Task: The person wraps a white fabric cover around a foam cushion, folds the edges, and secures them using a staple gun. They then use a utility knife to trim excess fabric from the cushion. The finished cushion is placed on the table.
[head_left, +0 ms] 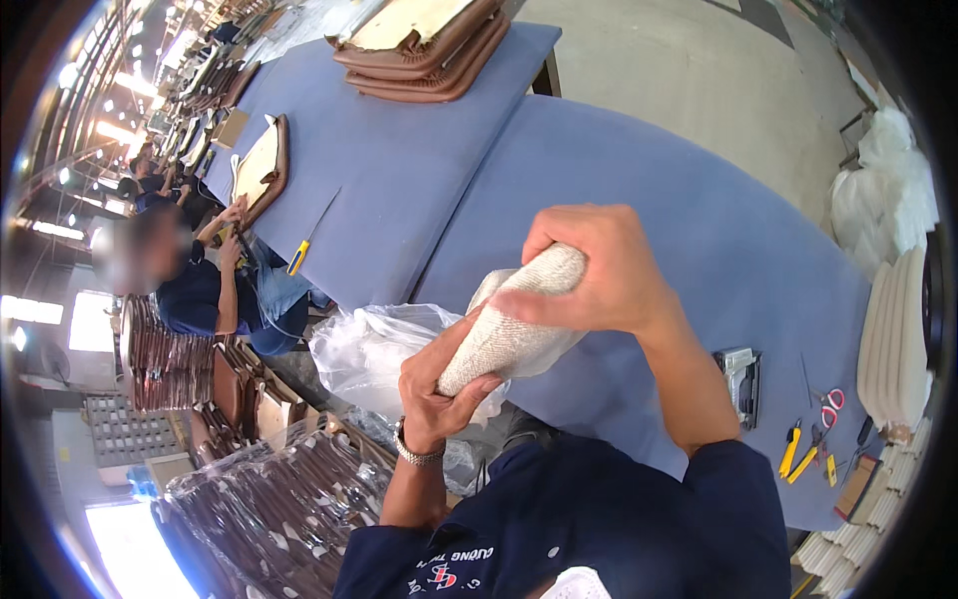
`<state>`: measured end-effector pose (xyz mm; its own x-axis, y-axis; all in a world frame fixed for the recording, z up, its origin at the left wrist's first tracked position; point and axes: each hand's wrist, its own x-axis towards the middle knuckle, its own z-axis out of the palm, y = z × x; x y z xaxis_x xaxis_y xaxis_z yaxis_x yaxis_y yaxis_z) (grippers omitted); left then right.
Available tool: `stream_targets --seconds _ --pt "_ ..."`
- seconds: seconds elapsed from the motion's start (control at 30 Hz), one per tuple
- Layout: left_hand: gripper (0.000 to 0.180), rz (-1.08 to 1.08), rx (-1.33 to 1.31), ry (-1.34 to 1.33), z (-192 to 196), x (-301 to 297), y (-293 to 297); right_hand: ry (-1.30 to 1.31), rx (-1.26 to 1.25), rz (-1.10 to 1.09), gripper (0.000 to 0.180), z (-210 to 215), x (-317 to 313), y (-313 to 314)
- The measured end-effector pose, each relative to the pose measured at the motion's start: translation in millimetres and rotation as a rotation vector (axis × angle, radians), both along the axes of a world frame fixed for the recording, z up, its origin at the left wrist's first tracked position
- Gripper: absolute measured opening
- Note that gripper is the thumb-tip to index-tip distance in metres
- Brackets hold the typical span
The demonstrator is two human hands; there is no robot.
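Observation:
Both my hands grip a beige woven-fabric pad, bent over on itself (499, 344), held up in front of my body above the table edge. My left hand (429, 399), with a metal watch band at its wrist, clasps the pad's lower left end, thumb on the near side. Around the upper right end my right hand (609, 275) is closed, its thumb pressed along the fabric. Below and left of the pad lies a crumpled clear plastic bag (369, 344), partly hidden by my left hand.
The blue-covered table (639, 160) carries a staple gun (738, 384), red-handled scissors (831, 407), yellow cutters (790, 447) and a long yellow-handled tool (299, 258). Brown padded seats (429, 60) are stacked at the far side. A co-worker (210, 285) works at left. Wrapped brown pieces (289, 499) stand lower left.

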<state>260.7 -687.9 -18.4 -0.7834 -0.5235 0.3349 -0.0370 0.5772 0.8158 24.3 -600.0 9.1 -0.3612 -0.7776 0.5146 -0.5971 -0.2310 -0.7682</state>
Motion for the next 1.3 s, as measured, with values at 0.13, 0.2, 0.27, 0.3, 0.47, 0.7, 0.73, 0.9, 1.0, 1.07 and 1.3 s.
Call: stream_targets --seconds 0.13,0.2,0.27,0.3,0.47,0.7,0.73,0.9,1.0,1.07,1.3 --pt "0.071 0.095 0.081 -0.051 -12 18 -5 -0.02 0.282 0.166 0.063 11 -14 -23" --pt "0.075 0.196 0.051 -0.087 -21 49 -11 -0.226 0.346 0.362 0.071 1 -22 -34" --pt "0.075 0.291 0.135 -0.115 -25 80 -15 -0.225 0.411 0.19 0.072 -61 -25 -35" --pt "0.068 0.331 0.093 -0.231 -23 95 -19 -0.225 0.454 0.111 0.074 -100 -24 -37" --pt "0.05 0.408 0.059 -0.64 -16 131 -8 -0.643 0.69 -0.201 0.071 -245 -58 21" --pt "0.058 0.414 0.228 -0.604 -83 201 -13 -1.147 0.223 -0.363 0.07 -297 -5 66" --pt "0.054 0.445 0.232 -0.593 -75 194 -5 -1.101 0.254 -0.429 0.069 -283 -7 69" --pt "0.053 0.375 0.53 -0.362 -118 169 -1 -0.637 0.369 -0.472 0.057 -176 -35 135" --pt "0.067 0.196 0.737 -0.422 -165 100 -16 -0.519 0.552 -0.594 0.058 -219 -44 188" --pt "0.071 0.33 0.845 -0.547 -187 52 -4 -0.474 0.775 -0.648 0.062 -272 -29 232" --pt "0.066 0.169 0.787 -0.618 -111 69 -14 -0.869 0.569 -0.391 0.065 -191 -7 290"
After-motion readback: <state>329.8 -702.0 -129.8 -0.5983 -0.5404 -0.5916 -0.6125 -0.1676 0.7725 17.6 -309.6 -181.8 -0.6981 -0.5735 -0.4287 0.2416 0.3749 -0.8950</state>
